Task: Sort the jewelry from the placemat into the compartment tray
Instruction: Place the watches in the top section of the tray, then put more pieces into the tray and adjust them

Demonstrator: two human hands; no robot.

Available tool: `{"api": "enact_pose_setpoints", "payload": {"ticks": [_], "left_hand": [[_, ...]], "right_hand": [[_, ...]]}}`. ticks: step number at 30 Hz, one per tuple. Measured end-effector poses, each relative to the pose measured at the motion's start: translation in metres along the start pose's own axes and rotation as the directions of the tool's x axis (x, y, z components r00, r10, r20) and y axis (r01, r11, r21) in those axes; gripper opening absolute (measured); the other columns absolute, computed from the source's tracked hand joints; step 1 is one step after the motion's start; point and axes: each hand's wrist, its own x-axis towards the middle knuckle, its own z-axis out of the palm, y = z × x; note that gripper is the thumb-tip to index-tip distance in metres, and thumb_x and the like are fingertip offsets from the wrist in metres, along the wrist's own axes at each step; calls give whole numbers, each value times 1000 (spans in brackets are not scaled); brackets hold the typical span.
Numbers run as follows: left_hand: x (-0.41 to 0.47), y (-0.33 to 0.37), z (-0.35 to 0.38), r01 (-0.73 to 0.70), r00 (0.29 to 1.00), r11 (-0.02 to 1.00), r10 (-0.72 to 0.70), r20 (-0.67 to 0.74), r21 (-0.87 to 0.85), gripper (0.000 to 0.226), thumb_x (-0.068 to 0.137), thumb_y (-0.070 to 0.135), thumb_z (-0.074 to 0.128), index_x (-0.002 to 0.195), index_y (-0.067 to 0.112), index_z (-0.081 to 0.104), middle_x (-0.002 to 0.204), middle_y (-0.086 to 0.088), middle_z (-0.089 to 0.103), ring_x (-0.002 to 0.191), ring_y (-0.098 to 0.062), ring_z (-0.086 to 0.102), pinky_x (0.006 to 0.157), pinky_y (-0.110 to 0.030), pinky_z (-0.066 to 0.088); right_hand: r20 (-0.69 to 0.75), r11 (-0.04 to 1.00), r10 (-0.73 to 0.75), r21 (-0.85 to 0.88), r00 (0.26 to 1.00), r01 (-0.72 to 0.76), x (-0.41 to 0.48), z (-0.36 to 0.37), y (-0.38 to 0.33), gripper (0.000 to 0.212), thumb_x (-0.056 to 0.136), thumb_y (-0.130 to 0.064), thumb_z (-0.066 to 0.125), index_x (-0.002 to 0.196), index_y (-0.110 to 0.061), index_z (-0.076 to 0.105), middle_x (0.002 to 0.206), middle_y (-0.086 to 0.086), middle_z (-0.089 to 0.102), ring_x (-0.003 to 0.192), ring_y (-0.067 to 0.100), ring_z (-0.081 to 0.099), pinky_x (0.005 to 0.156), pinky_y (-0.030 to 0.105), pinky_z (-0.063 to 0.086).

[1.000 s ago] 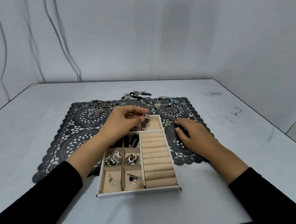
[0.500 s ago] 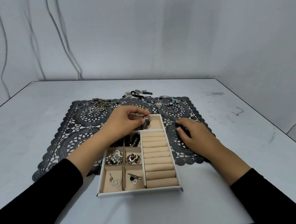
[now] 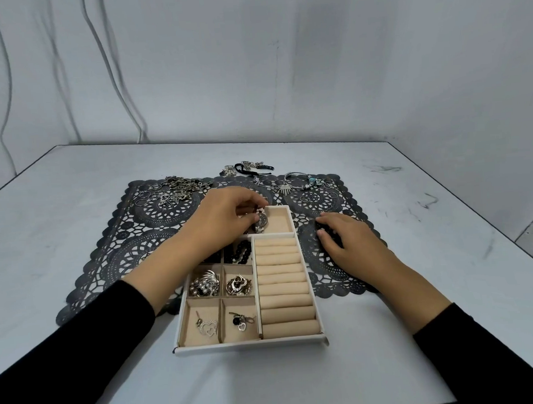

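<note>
A white compartment tray [image 3: 250, 345] with beige lining lies partly on a dark lace placemat [image 3: 129, 243]. My left hand [image 3: 225, 217] is over the tray's far compartment and pinches a silver wristwatch [image 3: 261, 223] with curled fingers. My right hand [image 3: 347, 243] rests on the placemat right of the tray, its fingers curled over a dark beaded piece [image 3: 327, 235] that is mostly hidden. Black beads [image 3: 240, 252], brooches [image 3: 205, 283] and heart pendants [image 3: 207, 327] fill the tray's left compartments. The ring rolls [image 3: 283, 282] on the right hold nothing.
Loose rings and chains [image 3: 170, 191] lie at the placemat's far left. A black cord bracelet [image 3: 252, 168] lies just beyond its far edge, a bangle with blue beads [image 3: 308, 181] at its far right. The grey table ends at the right edge [image 3: 481, 218].
My left hand has shifted slightly with the watch over the tray's far compartment. My right hand has stayed on the placemat.
</note>
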Motion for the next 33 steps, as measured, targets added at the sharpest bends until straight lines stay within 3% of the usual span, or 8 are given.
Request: {"api": "enact_pose_setpoints", "payload": {"ticks": [6, 10, 14, 18, 23, 26, 33], "left_hand": [[6, 3, 0, 63, 998, 998, -63, 8, 13, 30, 83, 2, 74, 109, 17, 74, 105, -1, 73, 98, -8, 68, 94, -18, 50], [10, 7, -2, 83, 996, 992, -85, 21, 97, 30, 82, 4, 75, 111, 15, 74, 104, -6, 74, 101, -14, 69, 99, -27, 50], [11, 9, -1, 98, 993, 968, -110, 42, 231, 28, 85, 11, 74, 111, 19, 74, 107, -2, 73, 105, -14, 65, 93, -22, 46], [12, 9, 0, 80, 994, 949, -101, 53, 305, 31, 88, 17, 71, 119, 21, 70, 107, -1, 71, 103, -17, 63, 87, -23, 43], [12, 5, 2, 52, 994, 943, -82, 79, 328, 32, 90, 17, 68, 122, 21, 69, 120, -1, 69, 110, -18, 62, 99, -33, 47], [13, 8, 1, -33, 990, 915, -26, 141, 403, 32, 93, 14, 63, 125, 15, 67, 129, -3, 65, 115, -19, 59, 102, -31, 43], [22, 12, -3, -88, 992, 923, 47, 116, 374, 29, 97, 6, 55, 121, 10, 69, 126, -7, 65, 119, -22, 57, 99, -24, 37]], "right_hand": [[1, 1000, -3, 1, 1000, 3, 1, 1, 0, 36, 98, -24, 48, 132, -12, 54, 137, 1, 53, 126, 15, 47, 99, 17, 30], [1, 1000, -6, 0, 1000, 6, 0, 0, 1, 36, 98, -24, 48, 131, -11, 54, 136, 1, 53, 124, 15, 48, 97, 15, 29], [0, 1000, -13, -1, 1000, 13, 0, 0, 2, 36, 98, -24, 48, 132, -11, 54, 135, 1, 53, 122, 14, 49, 94, 12, 27], [-8, 1000, -14, 7, 1000, 14, 1, 1, 3, 36, 98, -24, 48, 131, -11, 54, 135, 1, 54, 122, 14, 49, 93, 11, 27], [-11, 1000, -2, 28, 1000, 2, 1, 3, 5, 36, 98, -25, 49, 131, -13, 55, 135, -1, 54, 125, 12, 47, 96, 11, 26], [-13, 999, 7, 52, 1000, -7, 1, 2, 7, 36, 97, -26, 50, 130, -15, 56, 134, -3, 55, 123, 11, 48, 95, 11, 27], [-115, 981, 79, 187, 990, -57, 6, -8, 17, 28, 93, -24, 57, 120, -18, 63, 117, -4, 64, 102, 4, 52, 82, 6, 33]]}}
